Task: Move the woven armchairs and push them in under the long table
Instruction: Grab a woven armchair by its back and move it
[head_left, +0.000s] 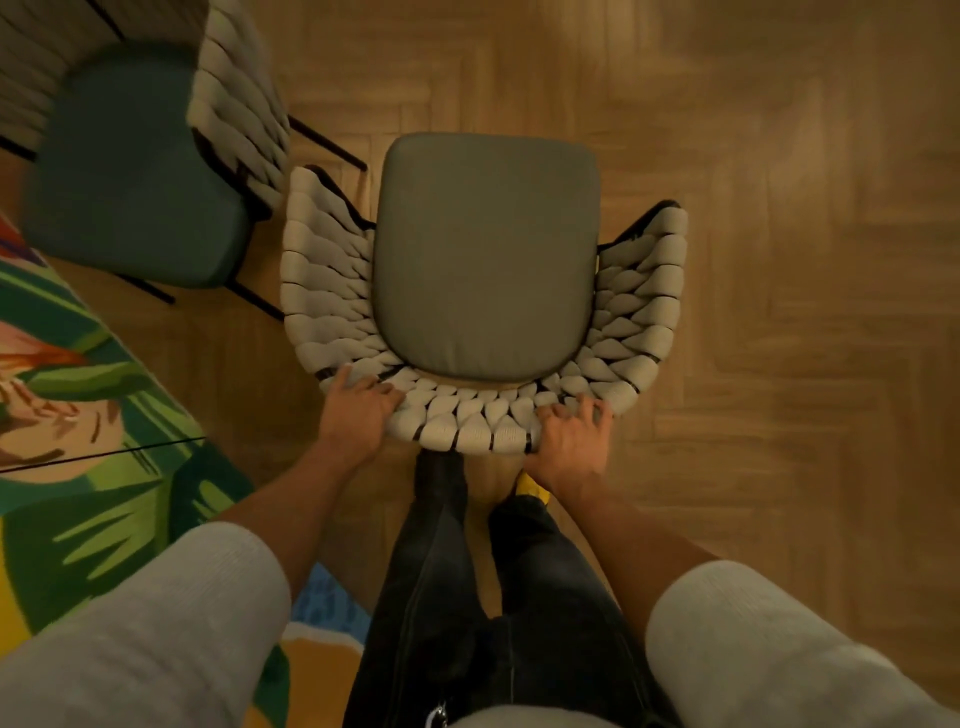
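The left hand (358, 413) grips the top rim of the woven armchair (639, 312) at the left end of its curved back. Its fingers are curled over the pale braided cord and its thumb lies along the outer side. The right hand (569, 441) grips the same rim towards the right end, with the knuckles raised and the fingers spread and hooked over the weave. Both forearms reach forward and down, bare from the wrist to the pushed-up grey sleeves (156, 623), and they converge slightly towards the chair back.

The held armchair stands on the wooden herringbone floor (779, 260) directly in front of the person, with its back nearest the body and its open front facing away. A grey-green seat cushion (485, 249) fills the seat, and the woven arms flare out on either side over a thin dark frame.

Below the backrest are the person's legs in dark trousers (441, 597). A yellow toe (532, 488) shows just under the right hand; whether it is a sock or a shoe cannot be told.

A second armchair (244, 104) with a teal cushion (135, 171) stands towards the far-left corner of the floor, and its woven side is just beside the held chair's left arm. A rug (104, 467) patterned in greens, orange and pink covers the floor's left edge.
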